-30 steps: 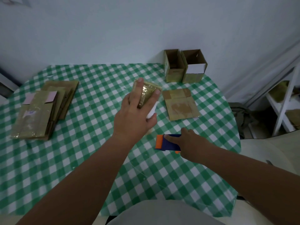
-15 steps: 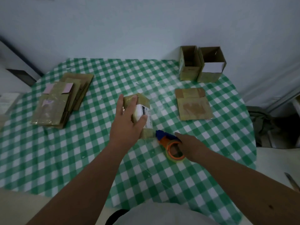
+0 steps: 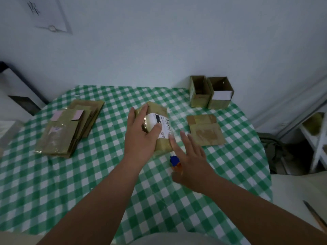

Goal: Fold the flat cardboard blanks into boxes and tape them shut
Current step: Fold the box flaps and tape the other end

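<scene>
Left hand [image 3: 141, 138] grips the folded box [image 3: 155, 124] at table centre, fingers over its far-left edge and thumb across the white label [image 3: 160, 126]. Right hand [image 3: 190, 160] has its fingers straight and spread, holding nothing; the forefinger tip lies at the box's near-right corner. The tape dispenser [image 3: 175, 162], blue and orange, rests on the cloth [image 3: 88, 183] just under this palm, mostly hidden.

The step appears to be pressing tape down along a seam. It is best done with the box pinned firmly by the left hand while the flat right fingers stroke outward from the seam, driving out bubbles and wrapping the tape end over the corner.

The box is brown cardboard under glossy, crinkled clear tape that catches light. The stack of blanks [image 3: 70, 128] at left is flat and shiny. One flat blank [image 3: 205, 129] lies right of the box. Two open boxes [image 3: 210, 92] stand upright at far right. The cloth is smooth green-and-white check.
</scene>
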